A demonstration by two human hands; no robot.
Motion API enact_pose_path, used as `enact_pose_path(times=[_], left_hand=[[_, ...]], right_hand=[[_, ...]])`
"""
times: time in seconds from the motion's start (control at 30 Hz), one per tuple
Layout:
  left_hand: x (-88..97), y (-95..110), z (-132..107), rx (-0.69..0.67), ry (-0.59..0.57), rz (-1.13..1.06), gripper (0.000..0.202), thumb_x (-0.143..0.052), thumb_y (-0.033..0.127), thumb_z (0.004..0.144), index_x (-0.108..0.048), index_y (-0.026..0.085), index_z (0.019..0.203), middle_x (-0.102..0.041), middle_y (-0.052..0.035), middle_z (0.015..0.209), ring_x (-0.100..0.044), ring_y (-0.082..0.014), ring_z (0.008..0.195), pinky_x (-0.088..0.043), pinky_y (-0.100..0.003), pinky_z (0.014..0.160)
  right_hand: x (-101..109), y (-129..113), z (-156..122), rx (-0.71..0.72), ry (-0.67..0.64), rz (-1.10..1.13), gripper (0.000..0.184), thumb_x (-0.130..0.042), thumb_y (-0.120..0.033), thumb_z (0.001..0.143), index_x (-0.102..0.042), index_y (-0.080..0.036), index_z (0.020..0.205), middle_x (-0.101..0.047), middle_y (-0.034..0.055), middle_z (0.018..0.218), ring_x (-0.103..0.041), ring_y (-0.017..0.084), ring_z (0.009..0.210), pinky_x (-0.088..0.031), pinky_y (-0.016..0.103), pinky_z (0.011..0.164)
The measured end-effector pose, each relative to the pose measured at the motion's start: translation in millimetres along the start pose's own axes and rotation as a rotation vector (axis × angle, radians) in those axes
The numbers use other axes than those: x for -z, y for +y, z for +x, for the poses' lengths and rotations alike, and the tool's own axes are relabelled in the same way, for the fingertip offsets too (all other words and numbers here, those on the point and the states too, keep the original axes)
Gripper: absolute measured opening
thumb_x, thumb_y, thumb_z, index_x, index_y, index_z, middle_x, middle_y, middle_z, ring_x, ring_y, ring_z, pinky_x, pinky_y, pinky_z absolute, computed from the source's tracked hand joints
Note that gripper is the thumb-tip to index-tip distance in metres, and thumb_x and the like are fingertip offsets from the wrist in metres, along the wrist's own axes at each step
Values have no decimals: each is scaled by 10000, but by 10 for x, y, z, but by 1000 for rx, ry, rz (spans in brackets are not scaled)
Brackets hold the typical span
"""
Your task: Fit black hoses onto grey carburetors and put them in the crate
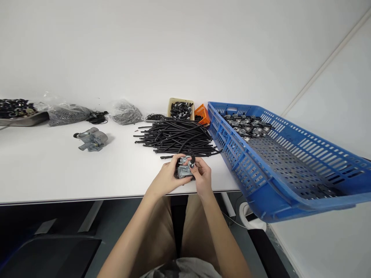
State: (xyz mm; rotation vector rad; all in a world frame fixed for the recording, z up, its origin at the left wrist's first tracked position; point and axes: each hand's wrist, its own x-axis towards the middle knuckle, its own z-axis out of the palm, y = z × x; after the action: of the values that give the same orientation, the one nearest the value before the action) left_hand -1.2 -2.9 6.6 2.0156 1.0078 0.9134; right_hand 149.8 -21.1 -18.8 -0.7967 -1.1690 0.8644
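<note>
Both my hands meet near the table's front edge around a small grey metal part. My left hand wraps its fingers round the part's left side. My right hand pinches the part's right side, where a short black hose end curls at its top. Just behind my hands lies a heap of black rubber hoses. A second grey metal part of similar look rests alone on the white table to the left.
A blue slotted crate with several grey parts at its far end overhangs the table's right side. Behind the hoses stand a beige tray and an orange bin. Plastic bags and a dark tray line the back left.
</note>
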Motion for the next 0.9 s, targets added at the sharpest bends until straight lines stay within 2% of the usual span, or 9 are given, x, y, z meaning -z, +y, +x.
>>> enact_pose_path(times=[0.17,0.27,0.33,0.4,0.5,0.63,0.7,0.8,0.9], left_hand=[[-2,1,8,-11,15,10,653,-742,330,771,-450,249,1349,-719,-64,1144,-697,-245,955,-531,-347,845],[-9,-6,12,-14,35,38,639,-730,333,785,-450,260,1355,-714,-66,1174,-693,-256,984,-530,-372,871],[-11,-21,12,-29,48,74,624,-725,338,793,-455,266,1350,-681,-80,1265,-662,-280,1088,-495,-427,969],[-10,-44,8,-43,60,132,618,-727,357,797,-462,265,1347,-641,-90,1344,-613,-305,1194,-398,-506,1093],[-3,-77,-7,-52,77,187,612,-723,391,804,-478,265,1351,-614,-86,1384,-559,-328,1271,-279,-568,1169],[18,-88,-43,-37,101,156,631,-736,410,780,-516,282,1357,-592,-81,1404,-479,-371,1318,-341,-549,1128],[30,-84,-58,-46,101,132,619,-725,406,780,-531,272,1353,-591,-88,1398,-460,-379,1314,-365,-538,1108],[42,-90,-65,-77,131,115,599,-693,404,793,-533,234,1345,-601,-110,1372,-456,-374,1294,-380,-534,1087],[40,-102,-62,-83,191,110,592,-678,406,796,-530,214,1336,-612,-117,1349,-475,-362,1259,-402,-528,1062]], right_hand=[[-17,-25,11,16,2,-33,236,-670,-444,897,-694,-224,979,-752,38,895,-699,219,897,-541,354,872],[-33,-37,36,14,18,-41,229,-667,-422,907,-683,-239,1045,-749,41,932,-690,215,929,-536,353,885],[-26,-49,81,36,31,-50,235,-705,-402,879,-699,-248,1057,-740,47,1002,-676,213,981,-524,353,916],[4,-88,150,61,19,-41,193,-757,-388,831,-738,-250,965,-720,45,1032,-657,213,1013,-513,352,939],[91,-218,288,34,-111,-24,161,-804,-398,781,-767,-246,819,-709,35,940,-654,214,953,-516,361,912],[222,-410,470,-38,-413,-59,199,-786,-440,808,-793,-241,811,-725,44,899,-655,214,900,-512,366,860],[264,-436,523,-64,-515,-27,223,-781,-460,814,-797,-238,824,-729,45,895,-658,212,888,-512,354,830],[277,-374,528,-93,-543,33,273,-772,-496,817,-806,-244,917,-739,52,978,-662,214,957,-508,353,872],[243,-282,487,-118,-442,75,353,-811,-511,771,-790,-259,1017,-740,58,1065,-655,219,1025,-496,371,944]])
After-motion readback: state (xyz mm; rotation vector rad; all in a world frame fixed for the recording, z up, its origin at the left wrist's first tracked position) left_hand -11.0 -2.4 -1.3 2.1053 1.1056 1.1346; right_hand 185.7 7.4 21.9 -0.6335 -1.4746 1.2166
